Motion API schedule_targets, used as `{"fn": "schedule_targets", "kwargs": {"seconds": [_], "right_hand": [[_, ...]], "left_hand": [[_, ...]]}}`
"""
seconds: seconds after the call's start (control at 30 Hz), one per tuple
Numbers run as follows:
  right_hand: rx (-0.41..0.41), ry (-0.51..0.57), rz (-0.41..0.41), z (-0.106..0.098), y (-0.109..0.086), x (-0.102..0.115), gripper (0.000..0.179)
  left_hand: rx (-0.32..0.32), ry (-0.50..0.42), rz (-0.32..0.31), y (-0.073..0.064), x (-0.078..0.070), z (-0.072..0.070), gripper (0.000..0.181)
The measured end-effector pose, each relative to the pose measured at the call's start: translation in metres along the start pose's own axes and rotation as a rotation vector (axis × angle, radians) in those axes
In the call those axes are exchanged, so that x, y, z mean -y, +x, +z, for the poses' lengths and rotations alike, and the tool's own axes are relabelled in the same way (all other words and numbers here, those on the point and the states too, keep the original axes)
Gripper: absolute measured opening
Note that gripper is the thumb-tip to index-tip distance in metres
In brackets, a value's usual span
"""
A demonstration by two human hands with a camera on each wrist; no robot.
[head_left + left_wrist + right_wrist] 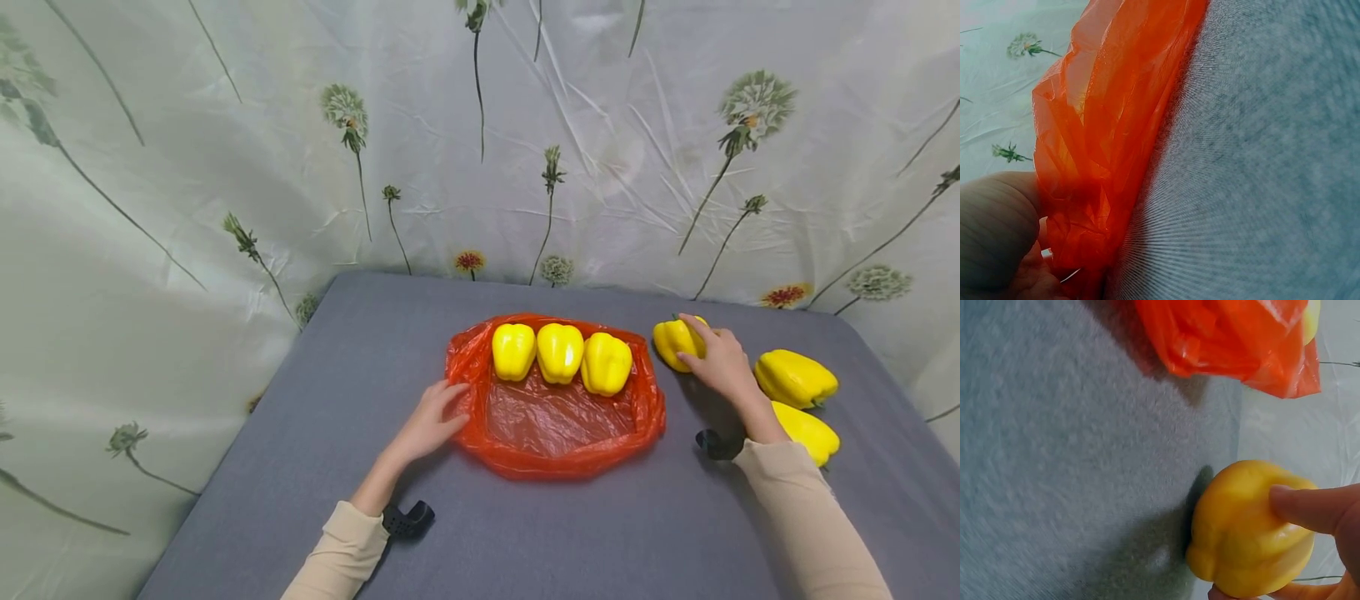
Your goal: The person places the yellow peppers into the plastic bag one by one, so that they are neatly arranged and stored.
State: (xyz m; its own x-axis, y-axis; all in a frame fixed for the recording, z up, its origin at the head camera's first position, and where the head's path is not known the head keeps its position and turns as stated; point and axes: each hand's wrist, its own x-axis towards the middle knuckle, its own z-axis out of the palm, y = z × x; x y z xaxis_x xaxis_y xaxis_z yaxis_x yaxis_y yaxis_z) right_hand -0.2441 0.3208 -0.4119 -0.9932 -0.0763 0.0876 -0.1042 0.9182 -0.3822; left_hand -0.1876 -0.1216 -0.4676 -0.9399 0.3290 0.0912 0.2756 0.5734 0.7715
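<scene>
A red plastic bag lies with its mouth spread wide and its rim rolled outward. Inside it, three yellow bell peppers stand in a row along the far side. At the bag's left rim, my left hand holds the thin plastic between thumb and fingers; folds of the bag rise beside the thumb in the left wrist view. My right hand grips another yellow bell pepper to the right of the bag, its thumb pressed on the pepper's side.
Two more yellow bell peppers lie at the right, one behind the other, which my right sleeve partly covers. All rest on a grey cloth-covered table. A curtain with dandelion prints hangs behind the table.
</scene>
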Motion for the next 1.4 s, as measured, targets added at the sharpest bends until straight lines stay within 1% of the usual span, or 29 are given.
{"fn": "schedule_targets", "kwargs": {"seconds": [0.27,0.37,0.47,0.57,0.83,1.1,1.4], "right_hand": [[-0.129,0.103,-0.001,0.002,-0.014,0.005,0.062],[-0.194,0.138,-0.002,0.003,-0.019,0.008,0.062],[-0.261,0.159,-0.008,0.004,-0.024,0.012,0.061],[-0.297,0.169,-0.005,0.004,-0.028,0.016,0.061],[-0.297,0.209,0.031,0.003,-0.038,0.03,0.064],[-0.3,0.271,0.02,0.003,-0.046,0.043,0.07],[-0.259,0.358,0.022,0.003,-0.055,0.059,0.068]], "left_hand": [[0.002,-0.004,-0.003,-0.001,0.0,0.0,0.05],[0.002,-0.008,-0.004,-0.002,0.001,0.0,0.05],[0.0,-0.012,-0.005,-0.002,0.002,0.001,0.05],[-0.001,-0.019,-0.007,-0.003,0.003,0.001,0.049],[0.002,-0.016,-0.016,-0.005,0.003,0.001,0.049],[0.005,-0.019,-0.004,-0.003,0.002,0.0,0.049],[0.014,-0.006,0.0,0.0,0.001,0.0,0.049]]}}
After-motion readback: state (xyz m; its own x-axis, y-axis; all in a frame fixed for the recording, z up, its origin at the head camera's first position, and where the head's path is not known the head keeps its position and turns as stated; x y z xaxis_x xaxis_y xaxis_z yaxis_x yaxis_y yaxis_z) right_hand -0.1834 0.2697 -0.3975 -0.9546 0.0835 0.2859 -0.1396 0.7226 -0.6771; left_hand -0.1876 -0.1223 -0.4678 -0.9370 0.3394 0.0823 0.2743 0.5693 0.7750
